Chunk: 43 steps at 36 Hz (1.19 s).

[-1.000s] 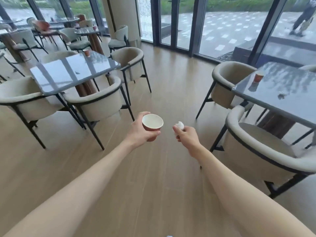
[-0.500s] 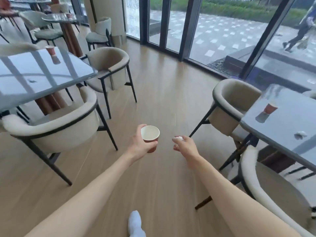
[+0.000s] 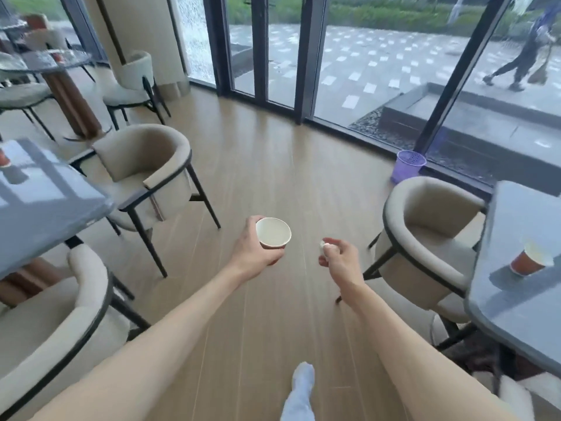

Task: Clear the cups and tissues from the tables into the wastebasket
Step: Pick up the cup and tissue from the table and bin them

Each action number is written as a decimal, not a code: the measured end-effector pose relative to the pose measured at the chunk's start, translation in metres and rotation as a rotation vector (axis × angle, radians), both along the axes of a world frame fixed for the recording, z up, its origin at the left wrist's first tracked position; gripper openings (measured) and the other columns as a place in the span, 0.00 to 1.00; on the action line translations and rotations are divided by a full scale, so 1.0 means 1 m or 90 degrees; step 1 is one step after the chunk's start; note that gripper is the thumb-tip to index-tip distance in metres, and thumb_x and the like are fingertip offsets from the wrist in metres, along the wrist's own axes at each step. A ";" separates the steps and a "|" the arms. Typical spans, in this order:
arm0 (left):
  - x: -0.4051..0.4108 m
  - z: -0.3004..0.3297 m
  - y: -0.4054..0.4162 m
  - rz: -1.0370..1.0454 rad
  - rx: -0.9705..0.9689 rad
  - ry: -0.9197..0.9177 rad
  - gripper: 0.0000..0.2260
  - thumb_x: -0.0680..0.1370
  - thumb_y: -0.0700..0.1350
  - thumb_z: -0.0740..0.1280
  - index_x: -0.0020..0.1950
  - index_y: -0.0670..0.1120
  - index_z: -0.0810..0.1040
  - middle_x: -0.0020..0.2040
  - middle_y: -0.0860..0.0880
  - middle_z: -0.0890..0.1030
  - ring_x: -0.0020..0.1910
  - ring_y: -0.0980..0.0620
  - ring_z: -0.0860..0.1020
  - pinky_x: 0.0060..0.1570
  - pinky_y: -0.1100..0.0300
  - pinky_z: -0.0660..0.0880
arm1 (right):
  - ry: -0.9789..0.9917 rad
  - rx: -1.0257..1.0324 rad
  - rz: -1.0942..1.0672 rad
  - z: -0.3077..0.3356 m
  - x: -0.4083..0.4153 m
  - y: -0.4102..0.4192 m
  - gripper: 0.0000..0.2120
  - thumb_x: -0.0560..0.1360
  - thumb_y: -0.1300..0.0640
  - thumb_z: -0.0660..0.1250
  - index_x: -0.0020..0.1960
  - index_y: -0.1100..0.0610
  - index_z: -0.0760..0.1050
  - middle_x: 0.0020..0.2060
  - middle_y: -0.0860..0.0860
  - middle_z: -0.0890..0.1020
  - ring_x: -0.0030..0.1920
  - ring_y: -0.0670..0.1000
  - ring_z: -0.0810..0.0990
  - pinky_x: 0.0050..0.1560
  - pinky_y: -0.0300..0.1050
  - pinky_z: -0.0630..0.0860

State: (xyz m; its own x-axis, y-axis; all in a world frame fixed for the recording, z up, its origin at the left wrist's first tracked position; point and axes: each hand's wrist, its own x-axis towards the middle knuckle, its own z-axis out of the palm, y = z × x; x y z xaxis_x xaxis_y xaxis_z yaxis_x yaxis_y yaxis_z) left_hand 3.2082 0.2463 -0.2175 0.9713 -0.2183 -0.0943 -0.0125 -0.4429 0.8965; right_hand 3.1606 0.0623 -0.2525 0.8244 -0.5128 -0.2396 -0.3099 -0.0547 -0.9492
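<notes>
The left hand (image 3: pixel 254 250) grips a paper cup (image 3: pixel 273 233) upright, fingers curled round its red wall, white inside facing up; the right hand (image 3: pixel 339 259) pinches a small crumpled white tissue (image 3: pixel 322 244) between thumb and fingertips; both are held out over the wooden floor (image 3: pixel 261 165) between the chairs. A purple wastebasket (image 3: pixel 408 166) stands on the floor by the glass wall, well apart from the hands; another red paper cup (image 3: pixel 527 262) stands on the grey table (image 3: pixel 522 305) at right, beside a beige armchair (image 3: pixel 425 238); a further red cup (image 3: pixel 3 158) sits on the left table (image 3: pixel 45 202).
</notes>
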 end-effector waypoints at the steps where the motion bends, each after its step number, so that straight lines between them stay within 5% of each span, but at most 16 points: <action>1: 0.024 -0.004 -0.012 -0.005 0.004 -0.004 0.29 0.68 0.43 0.75 0.65 0.54 0.66 0.56 0.52 0.77 0.53 0.52 0.77 0.47 0.57 0.78 | -0.002 0.004 -0.012 -0.006 0.026 -0.013 0.08 0.78 0.58 0.64 0.56 0.57 0.77 0.38 0.50 0.79 0.36 0.50 0.80 0.51 0.49 0.78; 8: 0.183 -0.008 -0.091 0.004 0.029 0.018 0.30 0.70 0.41 0.73 0.68 0.54 0.65 0.58 0.49 0.76 0.48 0.54 0.76 0.29 0.77 0.69 | 0.017 0.069 -0.065 -0.032 0.203 -0.109 0.07 0.74 0.61 0.68 0.52 0.58 0.79 0.33 0.52 0.79 0.36 0.50 0.78 0.54 0.54 0.79; 11: 0.254 0.006 -0.117 -0.009 0.036 0.017 0.29 0.70 0.40 0.74 0.65 0.55 0.65 0.58 0.50 0.76 0.54 0.51 0.77 0.32 0.76 0.71 | 0.019 0.084 -0.045 -0.021 0.275 -0.150 0.07 0.72 0.59 0.69 0.50 0.55 0.80 0.31 0.52 0.80 0.36 0.51 0.78 0.55 0.56 0.79; 16: 0.363 0.023 -0.163 -0.006 0.049 -0.003 0.30 0.65 0.48 0.77 0.63 0.54 0.67 0.56 0.54 0.76 0.56 0.51 0.76 0.55 0.54 0.76 | 0.007 0.085 -0.025 0.004 0.380 -0.200 0.12 0.71 0.58 0.67 0.53 0.57 0.81 0.35 0.50 0.80 0.35 0.50 0.79 0.51 0.50 0.79; 19: 0.424 0.012 -0.202 -0.027 0.052 -0.001 0.29 0.66 0.48 0.78 0.62 0.55 0.67 0.56 0.54 0.75 0.56 0.51 0.75 0.54 0.56 0.74 | 0.009 0.067 -0.020 0.004 0.435 -0.226 0.11 0.73 0.60 0.65 0.54 0.55 0.80 0.36 0.49 0.78 0.35 0.50 0.78 0.43 0.40 0.74; 25: 0.551 -0.033 -0.288 -0.113 0.038 0.057 0.31 0.62 0.52 0.76 0.62 0.55 0.67 0.57 0.52 0.77 0.59 0.49 0.76 0.59 0.52 0.75 | 0.049 0.065 -0.051 -0.034 0.542 -0.286 0.13 0.74 0.63 0.61 0.57 0.57 0.78 0.34 0.51 0.75 0.35 0.50 0.75 0.47 0.42 0.72; 31: 0.697 -0.043 -0.380 -0.213 0.032 0.111 0.30 0.69 0.46 0.76 0.67 0.51 0.66 0.58 0.53 0.72 0.59 0.50 0.72 0.50 0.60 0.70 | 0.101 0.014 -0.173 -0.048 0.644 -0.374 0.16 0.76 0.64 0.57 0.59 0.59 0.78 0.31 0.49 0.74 0.32 0.50 0.75 0.42 0.44 0.73; 36: 0.797 -0.026 -0.463 -0.292 0.053 0.081 0.31 0.69 0.44 0.77 0.67 0.50 0.67 0.57 0.54 0.72 0.60 0.51 0.73 0.52 0.60 0.70 | 0.071 -0.033 -0.286 -0.028 0.708 -0.449 0.10 0.75 0.56 0.61 0.53 0.49 0.78 0.32 0.49 0.80 0.37 0.51 0.81 0.52 0.51 0.79; 43: 0.874 -0.020 -0.591 -0.430 0.070 0.067 0.29 0.69 0.43 0.77 0.66 0.49 0.68 0.57 0.52 0.74 0.57 0.52 0.74 0.51 0.63 0.69 | 0.035 0.035 -0.376 -0.027 0.779 -0.542 0.11 0.74 0.58 0.69 0.55 0.58 0.78 0.33 0.53 0.80 0.32 0.51 0.78 0.41 0.49 0.81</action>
State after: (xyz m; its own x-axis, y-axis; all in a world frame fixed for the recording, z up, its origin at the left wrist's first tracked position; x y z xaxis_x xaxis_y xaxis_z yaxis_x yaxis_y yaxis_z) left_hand 4.0824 -0.3452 -0.2372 0.6106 -0.7557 -0.2369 -0.2334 -0.4576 0.8580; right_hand 3.9394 -0.4796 -0.2799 0.3895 -0.8662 -0.3131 -0.3223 0.1903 -0.9273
